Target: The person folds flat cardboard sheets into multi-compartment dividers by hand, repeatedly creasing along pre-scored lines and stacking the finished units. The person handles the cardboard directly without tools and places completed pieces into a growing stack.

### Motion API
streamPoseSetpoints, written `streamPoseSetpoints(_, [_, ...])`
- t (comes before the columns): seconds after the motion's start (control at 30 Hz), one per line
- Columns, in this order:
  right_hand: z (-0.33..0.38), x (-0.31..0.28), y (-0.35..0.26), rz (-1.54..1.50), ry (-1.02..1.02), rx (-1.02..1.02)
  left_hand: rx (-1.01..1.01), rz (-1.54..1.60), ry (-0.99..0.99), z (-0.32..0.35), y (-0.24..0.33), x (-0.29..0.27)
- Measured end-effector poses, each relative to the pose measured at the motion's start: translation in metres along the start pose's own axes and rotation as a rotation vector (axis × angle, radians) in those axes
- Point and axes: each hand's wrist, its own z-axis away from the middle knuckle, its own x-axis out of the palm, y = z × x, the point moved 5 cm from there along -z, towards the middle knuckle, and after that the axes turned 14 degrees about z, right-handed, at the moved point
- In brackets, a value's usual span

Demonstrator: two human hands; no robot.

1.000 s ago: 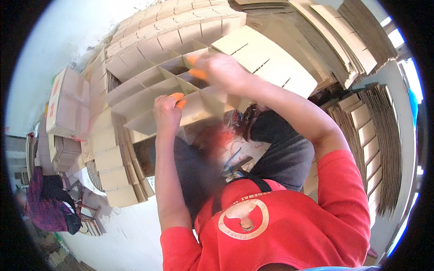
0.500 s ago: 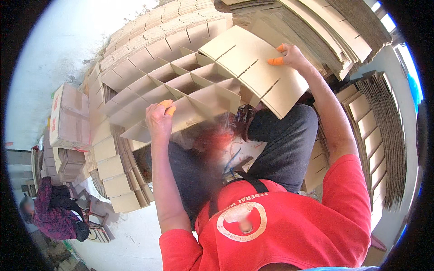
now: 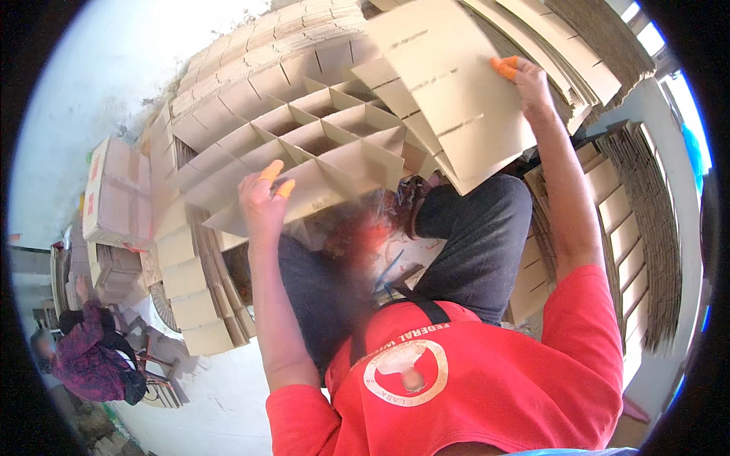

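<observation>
Two orange finger covers (image 3: 271, 169) show on each bare hand in the head view. The right hand (image 3: 534, 87), between one and two o'clock from the centre, has thumb and finger pinched together on the far-right edge of a slotted cardboard sheet (image 3: 456, 91). That sheet sits toward one o'clock, tilted over a pile of similar sheets (image 3: 391, 91), which shows along its nine o'clock side.

The left hand (image 3: 262, 201), between nine and ten o'clock, is half open, thumb and forefinger apart, with nothing seen between them. It is right beside the near wall of an interlocked cardboard divider grid (image 3: 334, 161); whether it touches that wall, I cannot tell. The grid, cells facing up, lies between eleven and twelve o'clock.

Stacked slotted strips (image 3: 262, 76) stand beyond the grid at eleven o'clock, a taped carton (image 3: 118, 194) between nine and ten, and a bundle of slotted boards (image 3: 642, 228) at three. A co-worker (image 3: 91, 357) in a dark purple top is at eight.

The step in hand looks to be separating the uppermost sheet from its pile. The next move seems to call for a firm pinch, so that only one sheet comes away, and for room to clear the grid's upright panels.
</observation>
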Motion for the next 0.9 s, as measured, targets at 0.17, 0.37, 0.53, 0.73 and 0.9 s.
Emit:
streamPoseSetpoints(0.17, [0.039,-0.003,-0.099,0.065,0.041,-0.243,0.053,-0.116,0.062,0.016,-0.014,-0.042])
streamPoseSetpoints(0.37, [0.071,0.103,-0.182,0.202,0.042,-0.899,-0.026,-0.174,0.047,0.026,-0.037,-0.064])
streamPoseSetpoints(0.53, [0.11,0.192,-0.233,0.163,-0.247,-0.834,-0.058,-0.091,0.094,0.027,-0.046,-0.062])
streamPoseSetpoints(0.73, [0.11,0.264,-0.249,0.165,-0.319,-0.903,0.018,-0.099,0.124,0.027,-0.045,-0.061])
streamPoseSetpoints(0.9, [0.11,0.288,-0.251,0.326,-0.32,-0.956,0.011,-0.086,0.085,0.027,-0.048,-0.061])
